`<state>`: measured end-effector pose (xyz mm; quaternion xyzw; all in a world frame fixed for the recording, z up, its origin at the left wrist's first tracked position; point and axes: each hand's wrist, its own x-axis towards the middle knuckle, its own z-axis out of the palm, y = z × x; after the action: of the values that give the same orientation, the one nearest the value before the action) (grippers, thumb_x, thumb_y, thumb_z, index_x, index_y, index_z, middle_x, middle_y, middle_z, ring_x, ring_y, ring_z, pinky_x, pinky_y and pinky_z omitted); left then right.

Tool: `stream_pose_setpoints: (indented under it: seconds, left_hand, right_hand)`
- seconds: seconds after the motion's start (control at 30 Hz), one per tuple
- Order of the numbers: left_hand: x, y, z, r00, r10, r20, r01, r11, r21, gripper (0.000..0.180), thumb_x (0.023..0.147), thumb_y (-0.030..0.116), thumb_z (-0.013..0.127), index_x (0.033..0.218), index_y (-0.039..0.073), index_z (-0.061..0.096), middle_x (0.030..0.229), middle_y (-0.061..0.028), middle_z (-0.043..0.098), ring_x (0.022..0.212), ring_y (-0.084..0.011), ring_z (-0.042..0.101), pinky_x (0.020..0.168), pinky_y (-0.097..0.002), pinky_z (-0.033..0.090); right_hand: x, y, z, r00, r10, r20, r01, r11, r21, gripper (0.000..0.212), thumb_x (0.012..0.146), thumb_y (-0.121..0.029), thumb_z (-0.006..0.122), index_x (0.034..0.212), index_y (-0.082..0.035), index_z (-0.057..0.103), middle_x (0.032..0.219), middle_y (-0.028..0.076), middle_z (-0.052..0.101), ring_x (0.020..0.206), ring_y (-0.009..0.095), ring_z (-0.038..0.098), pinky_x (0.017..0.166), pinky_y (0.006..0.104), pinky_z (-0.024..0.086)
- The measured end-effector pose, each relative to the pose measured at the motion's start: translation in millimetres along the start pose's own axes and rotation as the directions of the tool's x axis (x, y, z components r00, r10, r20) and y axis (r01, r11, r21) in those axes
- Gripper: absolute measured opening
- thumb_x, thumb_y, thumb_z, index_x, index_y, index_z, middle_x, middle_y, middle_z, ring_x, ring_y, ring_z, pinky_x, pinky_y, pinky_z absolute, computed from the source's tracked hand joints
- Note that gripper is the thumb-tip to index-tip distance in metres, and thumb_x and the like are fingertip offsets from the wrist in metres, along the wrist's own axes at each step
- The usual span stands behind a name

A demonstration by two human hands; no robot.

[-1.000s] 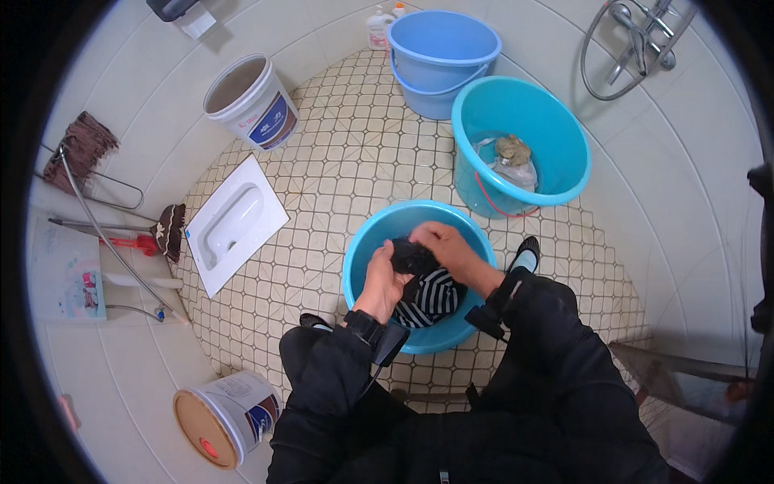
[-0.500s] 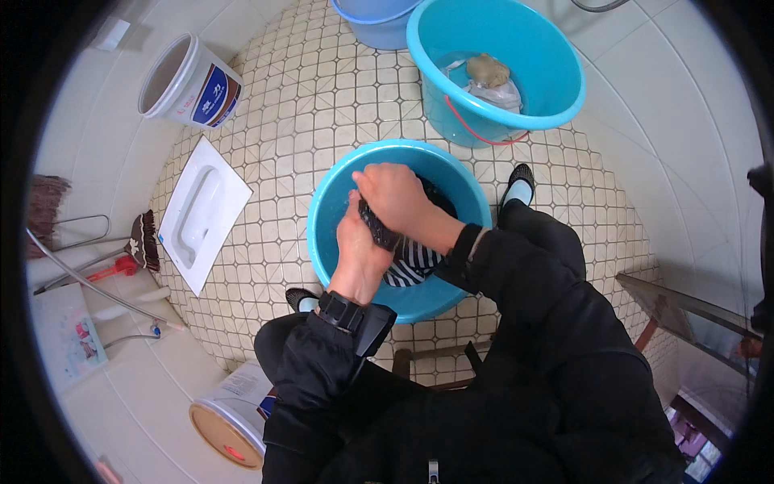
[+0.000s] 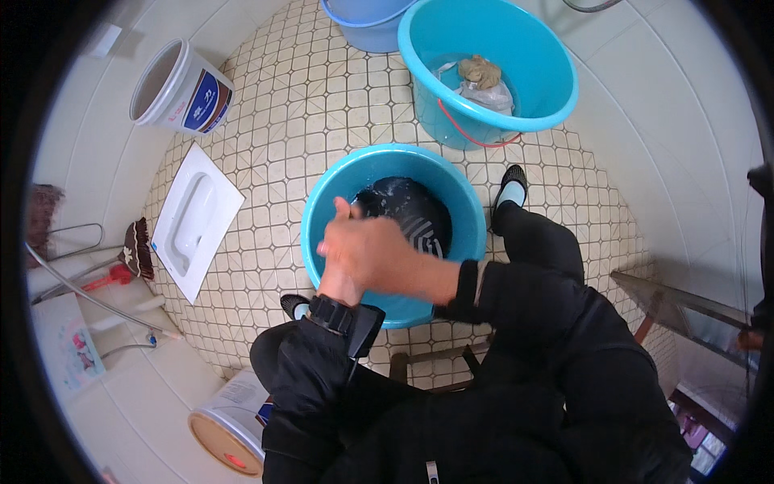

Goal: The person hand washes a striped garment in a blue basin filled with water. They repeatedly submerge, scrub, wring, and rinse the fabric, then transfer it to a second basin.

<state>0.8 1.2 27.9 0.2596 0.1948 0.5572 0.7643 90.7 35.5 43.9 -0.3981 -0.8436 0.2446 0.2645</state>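
My left hand and my right hand are pressed together over the near left part of a round turquoise basin. The right hand lies across the left and covers most of it. Both are closed, and the bunched dark cloth between them is mostly hidden. More wet dark cloth with white stripes lies in the basin just beyond my fingers.
Beyond the basin stands a large turquoise bucket with a red handle, holding a beige bundle and clear plastic. A blue tub is beside it. At left are a white squat toilet, a white pail and a brown-headed brush.
My right hand has moved down and left over my left hand, hiding the cloth that showed between them. More of the dark striped cloth in the basin is exposed.
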Motion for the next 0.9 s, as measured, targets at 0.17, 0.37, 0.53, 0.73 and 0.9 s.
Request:
stream_pose_setpoints:
  seconds: [0.17,0.37,0.53,0.73,0.9]
  left_hand:
    - [1.8,-3.6,8.1,0.797,-0.243,-0.553,0.067,0.945,-0.32,0.035,0.099,0.04,0.042,0.112,0.01,0.056,0.107,-0.0069,0.063,0.097,-0.0215,0.06,0.081,-0.0376,0.051]
    - [7.0,15.4,15.2,0.63,-0.249,-0.736,0.132,0.968,-0.215,0.042,0.098,0.047,0.041,0.11,0.01,0.056,0.105,-0.0078,0.063,0.097,-0.0251,0.061,0.085,-0.0421,0.05]
    - [6.4,30.1,3.6,0.634,-0.198,-0.748,0.09,0.979,-0.183,0.039,0.097,0.046,0.043,0.11,0.009,0.051,0.115,-0.0099,0.058,0.105,-0.0261,0.058,0.088,-0.0445,0.049]
    - [4.5,14.5,-19.1,0.63,-0.136,-0.765,0.072,0.991,-0.117,0.024,0.101,0.03,0.042,0.111,0.01,0.049,0.112,-0.0079,0.058,0.103,-0.0226,0.058,0.083,-0.0418,0.05]
    - [-6.4,25.4,-23.8,0.843,-0.201,-0.498,0.156,0.979,-0.132,0.035,0.096,0.048,0.047,0.098,0.013,0.055,0.084,-0.0067,0.061,0.081,-0.0189,0.062,0.072,-0.0331,0.052]
  right_hand:
    - [-0.1,31.7,14.4,0.983,0.117,-0.142,-0.111,0.993,0.049,0.03,0.089,-0.03,0.056,0.069,-0.007,0.058,0.064,0.01,0.061,0.059,0.031,0.063,0.049,0.0434,0.049]
    - [23.6,39.5,-9.6,0.83,0.493,0.261,-0.539,0.587,0.604,0.04,0.095,-0.037,0.048,0.08,-0.003,0.063,0.063,0.01,0.058,0.063,0.019,0.057,0.062,0.0347,0.044]
    - [24.3,51.4,-22.6,0.855,0.248,0.456,-0.487,0.079,0.87,0.024,0.091,-0.028,0.057,0.09,-0.005,0.061,0.085,0.003,0.06,0.084,0.011,0.057,0.073,0.0258,0.045]
    - [28.0,52.5,-15.5,0.853,0.271,0.446,-0.521,0.385,0.762,0.014,0.087,-0.018,0.059,0.093,-0.006,0.063,0.091,0.002,0.062,0.089,0.012,0.057,0.08,0.0284,0.046]
    - [5.3,-18.7,-18.8,0.965,-0.262,0.0,0.231,0.852,0.469,0.015,0.084,-0.018,0.056,0.091,-0.005,0.059,0.095,0.01,0.061,0.085,0.024,0.061,0.073,0.0361,0.049]
